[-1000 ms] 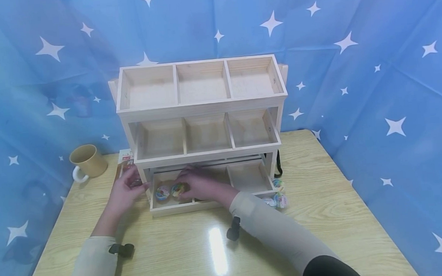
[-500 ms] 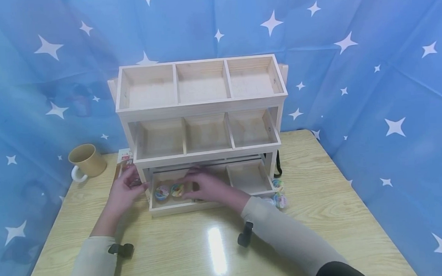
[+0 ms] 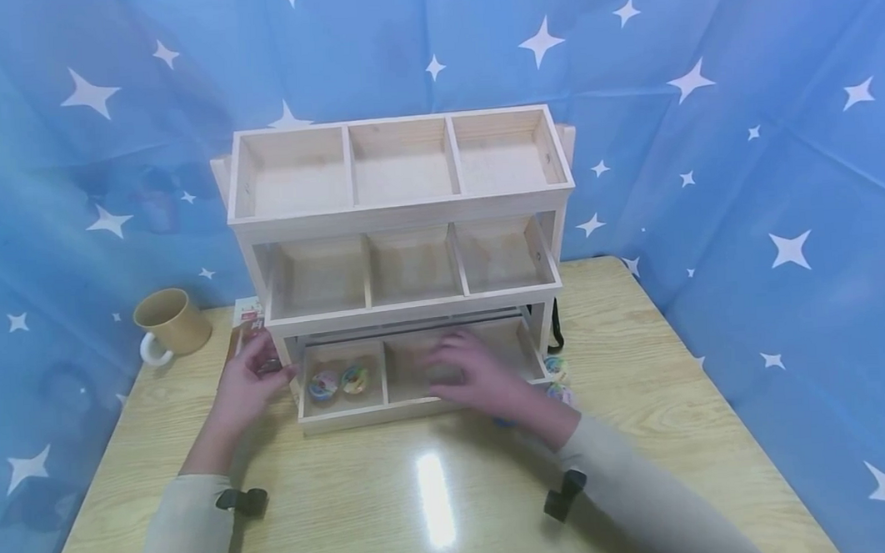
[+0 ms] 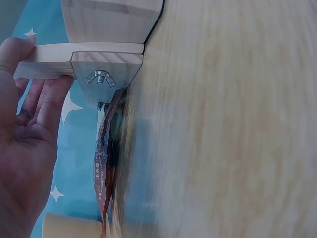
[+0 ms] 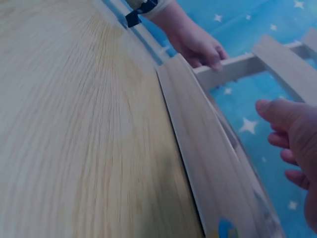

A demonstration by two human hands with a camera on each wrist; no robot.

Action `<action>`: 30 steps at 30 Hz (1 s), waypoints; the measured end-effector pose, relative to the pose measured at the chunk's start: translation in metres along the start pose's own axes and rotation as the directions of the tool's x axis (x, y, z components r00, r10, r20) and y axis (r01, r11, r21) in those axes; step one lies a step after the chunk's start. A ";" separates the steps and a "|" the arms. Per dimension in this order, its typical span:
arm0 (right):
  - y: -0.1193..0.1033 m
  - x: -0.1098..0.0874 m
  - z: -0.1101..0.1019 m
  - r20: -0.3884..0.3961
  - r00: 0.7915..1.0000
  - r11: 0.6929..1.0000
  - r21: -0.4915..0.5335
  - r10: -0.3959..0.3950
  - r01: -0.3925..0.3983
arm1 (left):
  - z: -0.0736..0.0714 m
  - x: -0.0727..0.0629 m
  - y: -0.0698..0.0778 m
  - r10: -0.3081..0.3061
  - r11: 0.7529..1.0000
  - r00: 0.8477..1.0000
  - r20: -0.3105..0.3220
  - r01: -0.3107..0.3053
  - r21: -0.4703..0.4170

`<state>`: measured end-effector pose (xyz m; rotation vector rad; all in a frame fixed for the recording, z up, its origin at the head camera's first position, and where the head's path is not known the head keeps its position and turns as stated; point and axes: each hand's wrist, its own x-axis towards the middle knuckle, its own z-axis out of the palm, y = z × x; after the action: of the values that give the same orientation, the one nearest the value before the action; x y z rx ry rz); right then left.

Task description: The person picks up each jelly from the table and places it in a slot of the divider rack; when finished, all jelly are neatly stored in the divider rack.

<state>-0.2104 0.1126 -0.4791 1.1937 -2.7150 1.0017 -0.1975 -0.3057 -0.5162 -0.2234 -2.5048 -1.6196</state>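
Since the earlier frames, our right hand point(image 3: 481, 376) has moved rightward over the bottom tray point(image 3: 345, 421), thumb and fingers apart; our left hand point(image 3: 248, 380) pinches the rack point(image 3: 402, 217), and we see two packets point(image 3: 354, 380) in the tray's left compartment

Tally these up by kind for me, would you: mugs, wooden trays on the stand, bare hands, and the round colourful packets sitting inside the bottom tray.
Mug: 1
Wooden trays, being top tray, middle tray and bottom tray: 3
Hands, left hand and right hand: 2
Round packets inside the bottom tray: 2
Total: 8
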 end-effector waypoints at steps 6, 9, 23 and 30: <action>0.014 -0.039 -0.026 -0.079 0.994 0.997 0.026 0.076 -0.074 | -0.001 0.001 -0.001 -0.003 1.000 1.000 0.008 0.003 -0.024; 0.022 -0.057 -0.036 -0.102 0.990 0.995 0.012 0.096 -0.095 | -0.001 0.002 -0.002 -0.016 0.999 1.000 0.019 0.017 -0.042; 0.042 -0.127 -0.065 -0.245 0.960 0.985 -0.073 0.135 -0.158 | 0.000 0.000 0.001 -0.003 1.000 1.000 0.013 0.003 -0.002; 0.048 -0.149 -0.066 -0.222 0.955 0.971 -0.094 0.195 -0.220 | -0.001 -0.001 0.003 -0.009 1.000 1.000 0.010 0.009 0.021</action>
<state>-0.1527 0.2720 -0.4907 0.7480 -2.7242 0.9109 -0.1963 -0.3056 -0.5132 -0.2179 -2.5324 -1.5988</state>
